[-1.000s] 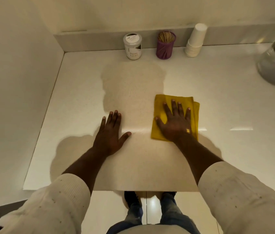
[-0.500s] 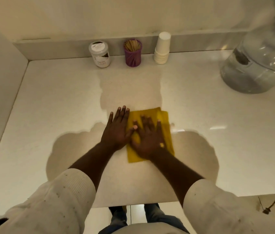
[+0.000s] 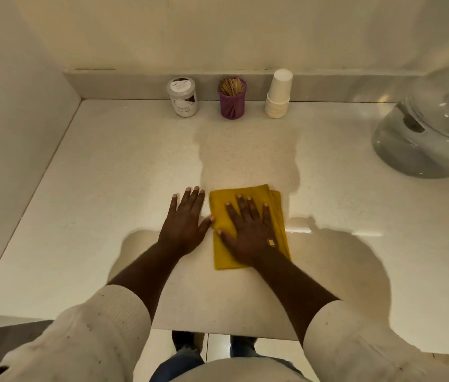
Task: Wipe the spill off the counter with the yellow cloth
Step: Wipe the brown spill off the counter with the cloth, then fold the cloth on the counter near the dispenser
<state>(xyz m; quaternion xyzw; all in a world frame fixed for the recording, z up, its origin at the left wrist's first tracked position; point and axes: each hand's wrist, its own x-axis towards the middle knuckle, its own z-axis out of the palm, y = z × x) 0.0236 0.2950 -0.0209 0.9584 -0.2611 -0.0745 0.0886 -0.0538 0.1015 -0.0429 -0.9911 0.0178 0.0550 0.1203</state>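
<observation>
A folded yellow cloth (image 3: 222,256) lies flat on the pale counter (image 3: 102,194), near its front middle. My right hand (image 3: 248,232) presses down on the cloth with spread fingers and covers most of it. Beside it on the left, my left hand (image 3: 186,221) rests flat on the bare counter, palm down, its thumb tip touching the cloth's left edge. A shiny wet-looking streak (image 3: 299,230) shows just right of the cloth; whether it is liquid or glare I cannot tell.
Against the back ledge stand a white-lidded jar (image 3: 182,97), a purple toothpick holder (image 3: 232,99) and a stack of white paper cups (image 3: 278,95). A large clear water bottle (image 3: 424,133) lies at the right. A wall closes the left side.
My right hand slid the cloth left from a spot apart from the left hand until it met that hand. Now the cloth sits just beside the left thumb.
</observation>
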